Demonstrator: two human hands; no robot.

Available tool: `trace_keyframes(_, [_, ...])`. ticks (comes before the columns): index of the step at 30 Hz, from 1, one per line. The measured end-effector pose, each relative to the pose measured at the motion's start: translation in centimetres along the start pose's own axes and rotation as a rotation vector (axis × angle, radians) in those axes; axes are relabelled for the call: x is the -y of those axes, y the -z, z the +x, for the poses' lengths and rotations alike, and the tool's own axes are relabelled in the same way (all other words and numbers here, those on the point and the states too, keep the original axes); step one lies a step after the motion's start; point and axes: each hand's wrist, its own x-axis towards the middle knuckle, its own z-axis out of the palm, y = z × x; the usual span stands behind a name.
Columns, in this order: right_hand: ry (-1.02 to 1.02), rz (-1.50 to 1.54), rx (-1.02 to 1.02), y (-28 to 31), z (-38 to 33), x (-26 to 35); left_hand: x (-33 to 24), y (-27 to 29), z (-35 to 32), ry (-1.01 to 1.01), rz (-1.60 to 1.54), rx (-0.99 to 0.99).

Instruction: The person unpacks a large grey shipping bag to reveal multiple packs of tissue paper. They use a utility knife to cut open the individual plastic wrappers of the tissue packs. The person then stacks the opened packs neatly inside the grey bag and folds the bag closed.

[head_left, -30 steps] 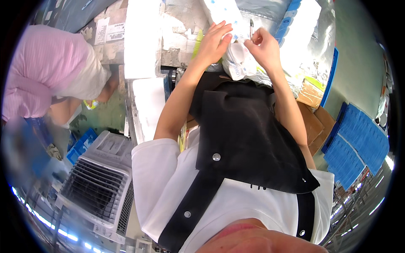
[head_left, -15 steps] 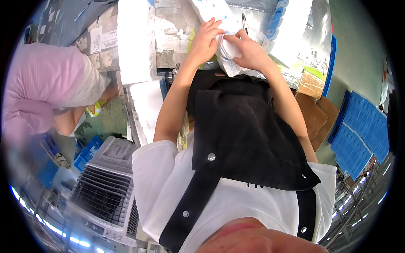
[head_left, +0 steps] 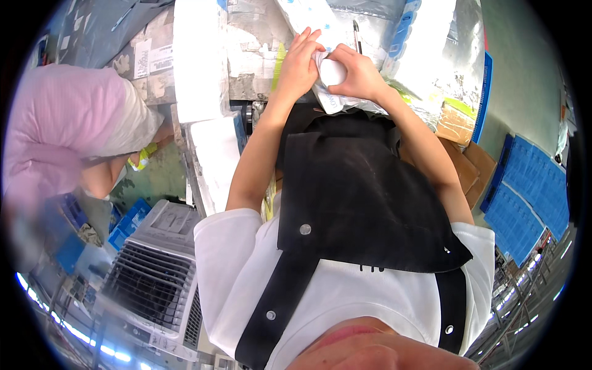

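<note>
In the head view, near the top centre of the frame, we see both hands meet on a white plastic packet (head_left: 333, 80) with pale blue print. The left hand (head_left: 300, 65) lies against the packet's left side, fingers stretched upward and close together. The right hand (head_left: 359, 73) is curled over its right side, fingers wrapped round the bunched white end, so the packet is pinched between the two hands. It sits just above the edge of a black apron (head_left: 354, 197) that fills the middle of the frame over a white shirt (head_left: 234, 271). A dark pen (head_left: 357, 34) stands just above the right hand. Behind the hands lies a silvery foil sheet (head_left: 441, 55). At the far left a person in a pink top (head_left: 58, 132) bends down. A grey fan unit (head_left: 151, 277) shows lower left, blue crates (head_left: 530, 191) at the right.
</note>
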Motion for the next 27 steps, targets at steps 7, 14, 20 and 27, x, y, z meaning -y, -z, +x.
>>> trace_keyframes(7, [0.082, 0.652, -0.264, 9.5, -1.1, 2.6, -2.4, 0.8, 0.1, 0.18, -0.203, -0.049])
trace_keyframes(14, [0.031, 1.07, -0.167, 9.9, -3.0, 2.4, -9.5, 4.6, 1.7, 0.367, -1.077, 0.066])
trace_keyframes(20, [-0.085, 1.171, -0.174, 6.7, -4.2, 3.7, -10.7, 4.7, 0.4, 0.302, -1.215, -0.035])
trace_keyframes(27, [0.064, 0.738, -0.159, 8.1, -4.2, 3.2, -11.0, 5.5, -0.6, 0.305, -1.043, -0.023])
